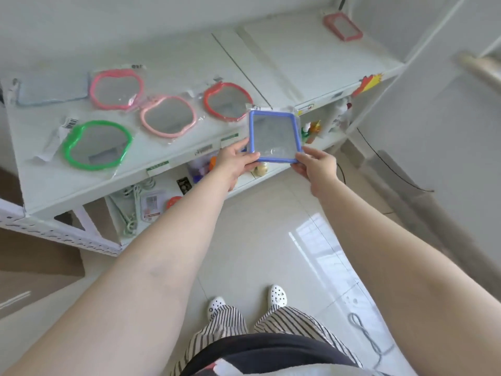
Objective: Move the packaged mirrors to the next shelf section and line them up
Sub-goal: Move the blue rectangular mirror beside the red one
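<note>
A blue square-framed packaged mirror (pixel 274 135) hangs in the air just in front of the shelf edge. My left hand (pixel 236 162) grips its lower left corner and my right hand (pixel 316 165) grips its lower right corner. On the left shelf section (pixel 173 63) lie a green apple-shaped mirror (pixel 97 144), a pink one (pixel 116 89), a pale pink one (pixel 168 116), a red one (pixel 227 101) and a pale blue rectangular one (pixel 51 89). On the right shelf section (pixel 311 55) a pink rectangular mirror (pixel 343 26) lies at the far back.
A divider seam (pixel 238 69) separates the two shelf sections. The lower shelf (pixel 168 196) holds hangers, small packets and toys. Yellow and orange price tags (pixel 370 82) stick out at the right shelf's front edge. A cable (pixel 371 337) lies on the tiled floor.
</note>
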Demonstrator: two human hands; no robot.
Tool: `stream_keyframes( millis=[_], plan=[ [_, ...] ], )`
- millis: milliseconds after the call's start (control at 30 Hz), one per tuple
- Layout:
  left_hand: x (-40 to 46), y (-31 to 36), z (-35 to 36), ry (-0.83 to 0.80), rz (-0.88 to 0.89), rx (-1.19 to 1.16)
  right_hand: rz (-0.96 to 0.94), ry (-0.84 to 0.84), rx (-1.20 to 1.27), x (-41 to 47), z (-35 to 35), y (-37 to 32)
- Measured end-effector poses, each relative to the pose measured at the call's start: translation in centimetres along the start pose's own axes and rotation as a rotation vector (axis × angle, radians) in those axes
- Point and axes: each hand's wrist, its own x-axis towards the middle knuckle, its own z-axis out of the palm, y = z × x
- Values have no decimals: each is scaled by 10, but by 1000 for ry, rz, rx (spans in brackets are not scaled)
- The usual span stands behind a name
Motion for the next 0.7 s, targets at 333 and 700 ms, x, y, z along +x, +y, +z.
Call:
stream_keyframes(
  millis=[333, 700],
  plan=[
    [15, -64, 133, -83, -74, 131, 40, -11, 20, 27, -161, 18],
    [45, -118, 308, -121, -114, 186, 48, -18, -44, 96, -337, -8]
  ],
)
